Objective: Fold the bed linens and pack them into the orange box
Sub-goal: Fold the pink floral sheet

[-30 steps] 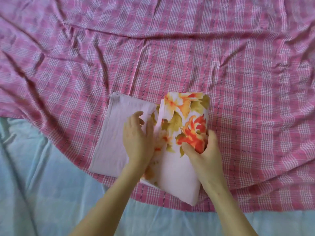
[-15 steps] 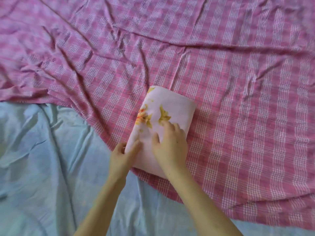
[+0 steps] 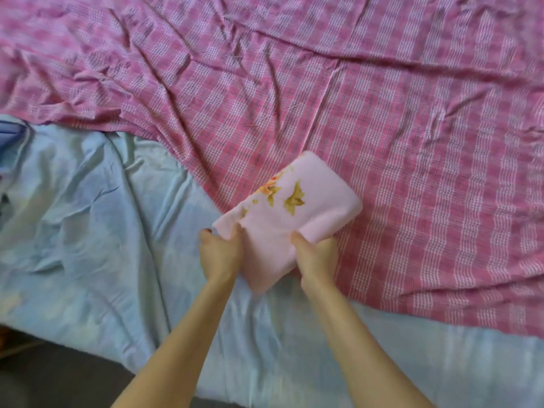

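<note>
Item: folded pink floral linen (image 3: 294, 207), lying across the near edge of the pink checked sheet (image 3: 382, 113).
Left hand (image 3: 219, 254), right hand (image 3: 316, 257): each grasps the bundle's near end, fingers curled.
Handling: lift level and pinch all layers together, or the folds slip apart.
Orange box: not in view.

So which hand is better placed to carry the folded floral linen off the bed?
Probably the right hand: it grips the thick folded body of the floral linen, while the left hand only pinches a loose corner flap.
</note>
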